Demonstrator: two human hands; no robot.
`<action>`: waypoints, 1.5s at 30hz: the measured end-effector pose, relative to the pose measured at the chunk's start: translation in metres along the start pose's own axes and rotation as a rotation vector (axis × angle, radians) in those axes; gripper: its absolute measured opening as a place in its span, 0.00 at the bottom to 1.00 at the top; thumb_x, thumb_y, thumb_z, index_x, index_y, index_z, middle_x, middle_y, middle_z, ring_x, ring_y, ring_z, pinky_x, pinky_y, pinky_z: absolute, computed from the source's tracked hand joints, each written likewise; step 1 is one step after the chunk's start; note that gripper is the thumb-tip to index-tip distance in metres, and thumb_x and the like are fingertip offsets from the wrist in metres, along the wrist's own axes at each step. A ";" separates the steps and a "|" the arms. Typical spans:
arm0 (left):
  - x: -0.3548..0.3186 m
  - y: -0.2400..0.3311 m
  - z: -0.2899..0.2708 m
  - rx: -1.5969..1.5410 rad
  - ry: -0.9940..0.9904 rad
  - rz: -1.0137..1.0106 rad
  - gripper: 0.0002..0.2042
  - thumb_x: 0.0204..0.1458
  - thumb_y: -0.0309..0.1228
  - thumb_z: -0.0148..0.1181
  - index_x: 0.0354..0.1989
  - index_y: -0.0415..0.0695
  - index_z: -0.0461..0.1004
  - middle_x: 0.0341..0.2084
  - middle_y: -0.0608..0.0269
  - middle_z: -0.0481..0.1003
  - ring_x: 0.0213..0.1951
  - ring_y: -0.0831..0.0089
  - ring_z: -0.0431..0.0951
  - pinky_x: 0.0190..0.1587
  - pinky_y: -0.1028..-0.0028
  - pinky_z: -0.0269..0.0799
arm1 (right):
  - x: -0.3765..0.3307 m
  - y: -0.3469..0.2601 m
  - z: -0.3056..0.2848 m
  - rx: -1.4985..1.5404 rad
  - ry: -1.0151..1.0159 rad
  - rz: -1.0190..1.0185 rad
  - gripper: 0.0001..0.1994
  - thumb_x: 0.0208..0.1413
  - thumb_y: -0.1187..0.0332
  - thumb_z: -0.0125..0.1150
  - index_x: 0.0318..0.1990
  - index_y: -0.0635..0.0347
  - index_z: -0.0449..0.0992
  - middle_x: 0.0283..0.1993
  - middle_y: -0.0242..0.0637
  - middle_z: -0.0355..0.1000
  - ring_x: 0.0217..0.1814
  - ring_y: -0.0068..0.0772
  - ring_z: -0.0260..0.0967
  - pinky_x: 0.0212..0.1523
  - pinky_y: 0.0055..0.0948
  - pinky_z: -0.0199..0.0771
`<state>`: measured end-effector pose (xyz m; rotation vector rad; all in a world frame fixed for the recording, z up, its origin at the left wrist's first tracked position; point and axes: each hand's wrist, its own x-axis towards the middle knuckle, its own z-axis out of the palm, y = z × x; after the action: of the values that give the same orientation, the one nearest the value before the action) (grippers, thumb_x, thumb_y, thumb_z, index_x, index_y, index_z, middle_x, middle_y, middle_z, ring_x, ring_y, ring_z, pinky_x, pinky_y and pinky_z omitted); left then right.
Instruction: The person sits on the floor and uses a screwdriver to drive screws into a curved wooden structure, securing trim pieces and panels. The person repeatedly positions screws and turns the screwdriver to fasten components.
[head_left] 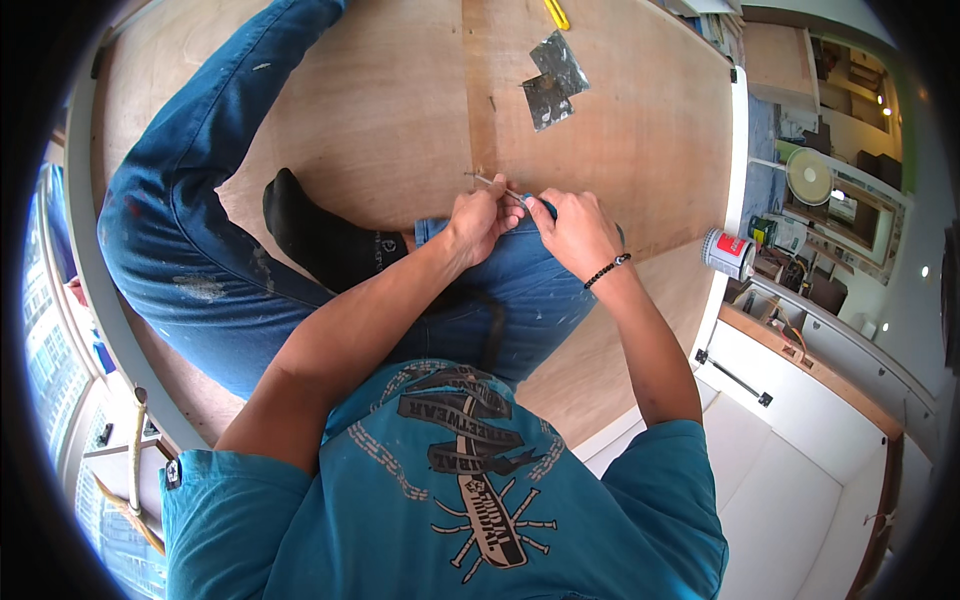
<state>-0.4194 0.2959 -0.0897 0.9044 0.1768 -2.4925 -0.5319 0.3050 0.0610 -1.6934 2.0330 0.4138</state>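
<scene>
Both hands meet over my bent right knee, above a wooden panel [400,110]. A thin metal shaft [513,194] runs between them, with a blue handle that looks like a screwdriver's. My right hand [580,232] is closed round that blue handle [545,206], which the fingers mostly hide. My left hand [480,220] pinches the shaft between thumb and fingers. The slim tip [470,175] sticks out past the left fingertips, over the panel; whether it touches the wood I cannot tell.
Two overlapping grey, smeared scraper plates [563,62] lie ahead on the panel, near a yellow tool [557,14]. At the right edge stands a can with a red label [728,253]. A white cabinet opening [770,450] with a metal stay lies lower right. Windows are at left.
</scene>
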 end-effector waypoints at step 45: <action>0.003 0.008 -0.004 -0.051 -0.012 -0.060 0.17 0.75 0.37 0.42 0.43 0.39 0.74 0.28 0.63 0.76 0.28 0.75 0.79 0.31 0.77 0.81 | -0.005 -0.010 0.000 -0.136 0.054 -0.062 0.21 0.69 0.52 0.57 0.42 0.67 0.78 0.30 0.50 0.80 0.32 0.52 0.79 0.38 0.46 0.78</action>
<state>-0.4149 0.2890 -0.0946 0.8750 0.2657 -2.5364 -0.5216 0.3074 0.0643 -1.8615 2.0254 0.5009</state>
